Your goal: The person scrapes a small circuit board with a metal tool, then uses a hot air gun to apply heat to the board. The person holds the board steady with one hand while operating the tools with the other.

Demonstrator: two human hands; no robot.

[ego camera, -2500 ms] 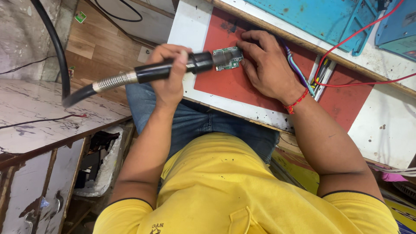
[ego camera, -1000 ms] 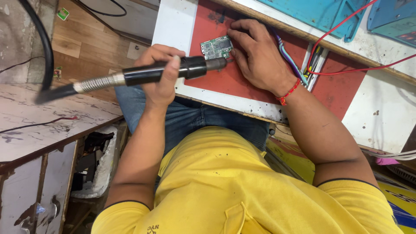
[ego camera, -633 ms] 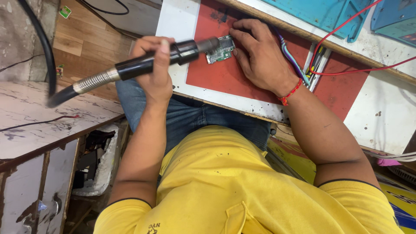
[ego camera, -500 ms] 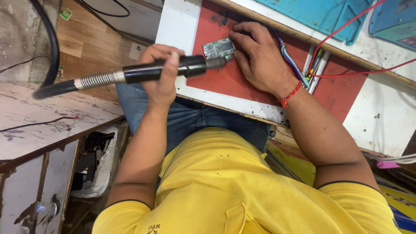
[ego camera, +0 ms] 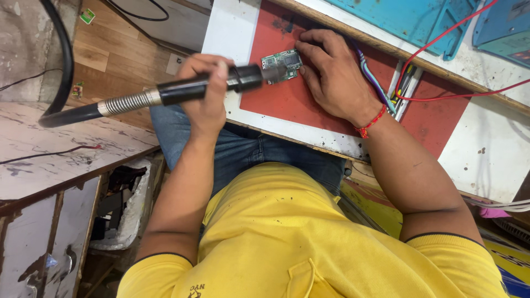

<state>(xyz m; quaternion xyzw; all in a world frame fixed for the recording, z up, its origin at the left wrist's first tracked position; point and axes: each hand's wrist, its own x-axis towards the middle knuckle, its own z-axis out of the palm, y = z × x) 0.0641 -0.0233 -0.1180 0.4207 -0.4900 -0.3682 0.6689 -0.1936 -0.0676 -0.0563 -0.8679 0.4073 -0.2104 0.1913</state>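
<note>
My left hand (ego camera: 207, 99) is wrapped around a black hot-air handpiece (ego camera: 182, 91) with a ribbed metal collar and a thick black hose running off to the left. Its nozzle points at the left edge of a small green circuit board (ego camera: 281, 65). The board lies on a red mat (ego camera: 287, 105) on the white bench. My right hand (ego camera: 337, 83), with a red thread at the wrist, rests on the mat, and its fingertips press on the board's right side.
Beyond the mat lie a blue work mat (ego camera: 408, 19) and a blue device (ego camera: 508, 27) trailing red wires (ego camera: 458, 94). A white tool holder (ego camera: 403, 88) with tweezers sits by my right wrist. A worn white side table (ego camera: 49, 154) stands at the left.
The handpiece tilted up briefly, then came back level, its nozzle staying at the board. My right hand has kept its hold on the board.
</note>
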